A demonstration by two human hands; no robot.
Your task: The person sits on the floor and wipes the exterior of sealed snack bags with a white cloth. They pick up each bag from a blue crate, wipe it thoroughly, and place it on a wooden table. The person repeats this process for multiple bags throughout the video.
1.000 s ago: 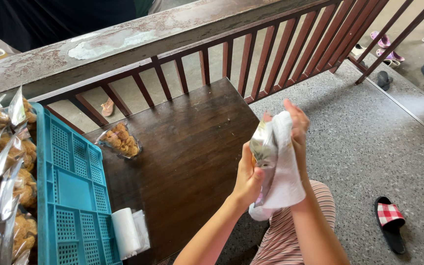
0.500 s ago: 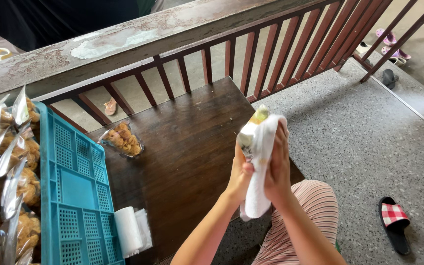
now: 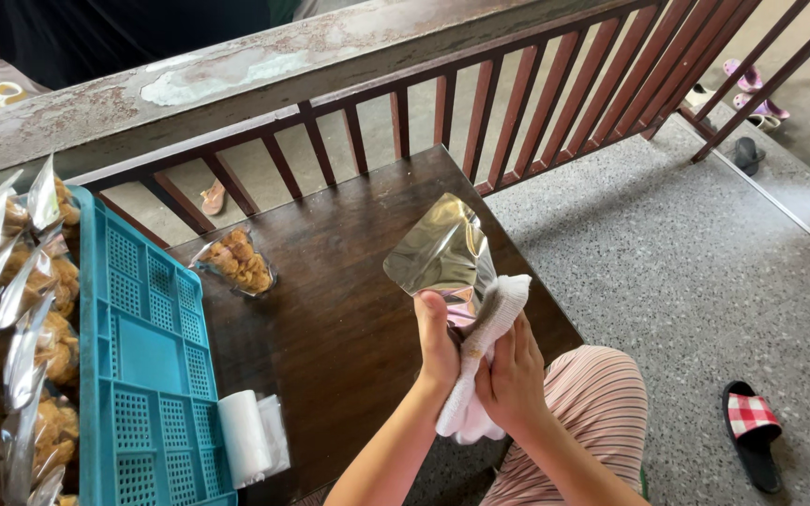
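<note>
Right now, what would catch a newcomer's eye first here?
A shiny silver pouch held up over the dark wooden table, with both hands pressing a white cloth against it. At the left, a turquoise crate holds rows of filled snack bags.

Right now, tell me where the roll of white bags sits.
In the head view, the roll of white bags lies on the dark wooden table, lower left, right beside the blue crate.

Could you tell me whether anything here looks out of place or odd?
One filled snack bag lies alone on the dark wooden table, apart from the bags packed in the blue crate. Nothing looks spilled or damaged.
</note>
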